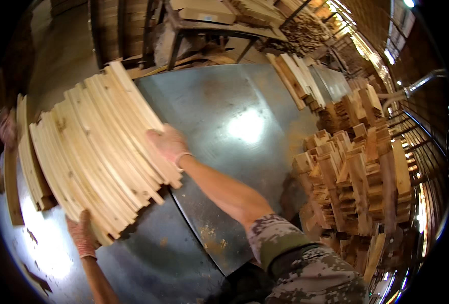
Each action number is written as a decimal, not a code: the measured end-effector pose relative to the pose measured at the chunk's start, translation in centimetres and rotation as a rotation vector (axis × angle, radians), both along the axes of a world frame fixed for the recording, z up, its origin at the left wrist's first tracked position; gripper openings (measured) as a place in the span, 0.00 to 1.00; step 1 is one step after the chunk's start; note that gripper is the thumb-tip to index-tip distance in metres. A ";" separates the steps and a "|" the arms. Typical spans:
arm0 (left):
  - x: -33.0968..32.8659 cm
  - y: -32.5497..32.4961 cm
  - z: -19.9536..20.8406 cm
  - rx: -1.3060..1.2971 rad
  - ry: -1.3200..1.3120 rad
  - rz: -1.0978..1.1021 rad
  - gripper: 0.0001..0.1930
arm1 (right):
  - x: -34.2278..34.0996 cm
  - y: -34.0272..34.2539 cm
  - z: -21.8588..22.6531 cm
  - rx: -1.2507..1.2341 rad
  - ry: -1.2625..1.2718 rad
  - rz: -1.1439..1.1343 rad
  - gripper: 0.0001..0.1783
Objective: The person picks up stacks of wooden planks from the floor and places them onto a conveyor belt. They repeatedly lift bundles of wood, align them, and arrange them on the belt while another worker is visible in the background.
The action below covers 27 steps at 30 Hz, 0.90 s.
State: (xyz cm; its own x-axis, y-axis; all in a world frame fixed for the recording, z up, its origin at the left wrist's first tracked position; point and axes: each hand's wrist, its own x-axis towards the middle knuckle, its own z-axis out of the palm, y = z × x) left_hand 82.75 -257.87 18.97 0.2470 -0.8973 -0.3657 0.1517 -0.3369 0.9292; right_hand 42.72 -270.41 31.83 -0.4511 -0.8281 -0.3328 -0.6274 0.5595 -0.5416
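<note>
Dim, brownish indoor light, broken by strong highlights. A round white glare washes out part of the metal tabletop [199, 96] near the centre; another, larger patch whitens it at lower left. Daylight pierces gaps in the slatted wall [429, 142] at far right as small, overexposed streaks. The pale wooden strips [93, 137] look bright and warm, with dark shadow along their near ends. Fine detail is slightly soft, and the far background is murky. Fisheye distortion bends straight edges, and black fills the corners.
</note>
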 end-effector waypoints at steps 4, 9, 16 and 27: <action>-4.2 7.6 7.0 0.125 0.044 0.023 0.43 | -3.1 8.0 1.6 0.052 -0.036 0.003 0.43; -9.0 22.2 8.4 0.204 -0.004 -0.024 0.43 | -8.6 24.0 3.0 0.116 -0.054 -0.031 0.38; -16.4 42.2 11.0 0.267 0.049 -0.030 0.35 | -20.7 49.1 2.5 0.033 -0.160 -0.152 0.33; -16.8 49.5 8.0 0.118 -0.549 -0.518 0.35 | -31.5 54.9 -1.4 -0.275 -0.725 -0.140 0.41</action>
